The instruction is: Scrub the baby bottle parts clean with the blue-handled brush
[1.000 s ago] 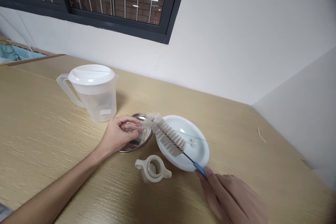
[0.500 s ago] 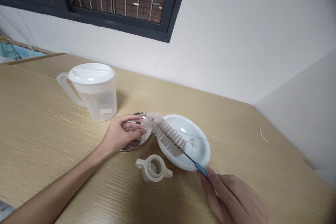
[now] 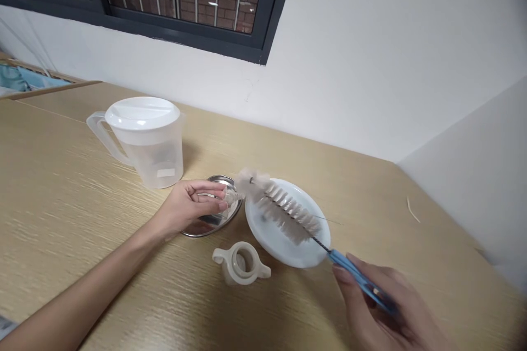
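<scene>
The bristle brush point(image 3: 288, 216) lies diagonally at frame centre, its head above the white dish point(image 3: 261, 241). The right hand point(image 3: 382, 296), lower right, clamps thumb and fingers on its blue handle point(image 3: 354, 270). The left hand point(image 3: 181, 208), left of centre, pinches a small translucent piece point(image 3: 231, 196) between thumb and fingertips, over the steel plate point(image 3: 206, 225). Contact between bristles and piece cannot be confirmed. The two-handled cup point(image 3: 233, 274) stands below centre; the lidded pitcher point(image 3: 152, 148) stands at left.

Caution: a light pinch under bristle drag could release the piece. A low brush sweep could shift the dish or tip the cup.
</scene>
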Available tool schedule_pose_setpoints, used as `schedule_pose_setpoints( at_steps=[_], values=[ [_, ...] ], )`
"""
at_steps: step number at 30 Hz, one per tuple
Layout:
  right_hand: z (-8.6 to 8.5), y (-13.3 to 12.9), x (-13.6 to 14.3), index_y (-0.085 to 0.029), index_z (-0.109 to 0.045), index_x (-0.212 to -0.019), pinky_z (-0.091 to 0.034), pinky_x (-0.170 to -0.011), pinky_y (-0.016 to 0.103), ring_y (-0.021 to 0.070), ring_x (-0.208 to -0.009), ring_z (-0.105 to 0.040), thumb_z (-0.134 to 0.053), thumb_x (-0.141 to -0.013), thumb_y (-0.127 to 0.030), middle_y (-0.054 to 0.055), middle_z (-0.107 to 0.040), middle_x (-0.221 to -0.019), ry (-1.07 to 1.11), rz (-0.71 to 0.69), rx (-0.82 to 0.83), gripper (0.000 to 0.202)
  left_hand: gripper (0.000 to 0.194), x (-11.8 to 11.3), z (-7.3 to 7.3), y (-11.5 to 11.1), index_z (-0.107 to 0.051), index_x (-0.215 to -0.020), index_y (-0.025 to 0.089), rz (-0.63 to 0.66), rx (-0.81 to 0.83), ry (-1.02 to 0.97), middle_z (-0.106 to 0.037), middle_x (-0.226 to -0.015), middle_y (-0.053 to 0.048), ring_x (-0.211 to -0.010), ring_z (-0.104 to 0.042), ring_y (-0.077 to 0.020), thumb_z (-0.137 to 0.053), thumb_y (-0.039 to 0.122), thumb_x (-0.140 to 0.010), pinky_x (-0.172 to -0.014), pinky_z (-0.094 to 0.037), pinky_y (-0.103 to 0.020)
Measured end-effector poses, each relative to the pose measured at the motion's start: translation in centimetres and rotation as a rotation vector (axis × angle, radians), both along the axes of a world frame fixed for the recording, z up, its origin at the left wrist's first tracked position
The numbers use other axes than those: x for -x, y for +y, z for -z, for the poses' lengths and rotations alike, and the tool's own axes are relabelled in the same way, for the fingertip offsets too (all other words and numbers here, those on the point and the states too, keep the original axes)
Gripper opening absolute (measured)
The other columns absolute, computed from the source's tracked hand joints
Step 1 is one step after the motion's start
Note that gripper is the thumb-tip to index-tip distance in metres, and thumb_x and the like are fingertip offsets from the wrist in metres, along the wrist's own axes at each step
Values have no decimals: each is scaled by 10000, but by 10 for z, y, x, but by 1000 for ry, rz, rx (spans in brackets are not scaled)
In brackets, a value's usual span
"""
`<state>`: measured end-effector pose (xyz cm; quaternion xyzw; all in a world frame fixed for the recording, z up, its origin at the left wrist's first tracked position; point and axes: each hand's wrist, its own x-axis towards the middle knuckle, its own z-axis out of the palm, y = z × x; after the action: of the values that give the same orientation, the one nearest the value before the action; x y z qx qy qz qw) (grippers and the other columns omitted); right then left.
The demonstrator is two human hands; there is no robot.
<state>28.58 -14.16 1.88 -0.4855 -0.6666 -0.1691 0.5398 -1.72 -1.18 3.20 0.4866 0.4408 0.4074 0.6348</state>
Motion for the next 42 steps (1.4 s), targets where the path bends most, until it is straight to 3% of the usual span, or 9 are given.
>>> schedule_pose_setpoints(
  at_steps=[5, 13, 23, 28, 32, 38, 42],
  values=[
    [-1, 1, -3, -182, -751, -1073, -433, -452, 212, 84, -574, -551, -760, -802, 13, 8, -677, -798, 112, -3, 82, 334, 401, 1, -4, 0, -810, -1030, 195, -6, 46, -2, -832, -865, -62, -753, -774, -173, -942, 322, -674, -611, -595, -209],
    [-2, 2, -3, -180, -724, -1112, -425, -432, 201, 81, -560, -556, -754, -801, 30, -5, -666, -767, -16, -121, 93, 377, 329, 0, -3, -1, -806, -963, 174, 17, 78, -44, -824, -827, -58, -752, -762, -155, -930, 287, -680, -698, -603, -214],
    [3, 4, -8, -203, -716, -1210, -494, -556, 213, 74, -553, -582, -795, -798, 3, -26, -674, -745, -262, 79, 36, 468, 288, 0, 2, 1, -789, -937, 173, -9, 79, -26, -813, -792, -48, -755, -769, -168, -896, 230, -676, -705, -606, -235],
    [1, 3, -6, -228, -723, -1181, -445, -467, 224, 86, -520, -567, -776, -802, -2, -27, -677, -739, -115, -5, 40, 445, 277, -1, -1, 0, -790, -928, 169, 0, 84, -21, -811, -789, -53, -738, -761, -167, -889, 251, -682, -703, -610, -244],
    [2, 3, -6, -219, -729, -1149, -474, -481, 218, 85, -513, -587, -760, -822, -16, -28, -677, -729, -156, -68, 71, 386, 278, -2, -3, -1, -794, -897, 158, -4, 99, -23, -809, -778, -57, -721, -756, -161, -898, 233, -651, -705, -607, -242],
    [4, 8, -7, -217, -727, -1175, -491, -530, 200, 69, -522, -596, -779, -818, -19, -38, -683, -725, -253, 50, 35, 411, 331, 0, 1, 0, -789, -951, 164, 9, 121, -34, -824, -843, -77, -743, -768, -178, -913, 249, -656, -717, -616, -270],
    [3, 6, -8, -207, -726, -1160, -469, -500, 215, 81, -537, -590, -782, -788, 11, -27, -686, -752, -137, 24, 38, 435, 296, 1, 2, 1, -786, -939, 171, 11, 91, -38, -817, -807, -67, -743, -771, -185, -900, 259, -681, -712, -618, -278]
  ],
)
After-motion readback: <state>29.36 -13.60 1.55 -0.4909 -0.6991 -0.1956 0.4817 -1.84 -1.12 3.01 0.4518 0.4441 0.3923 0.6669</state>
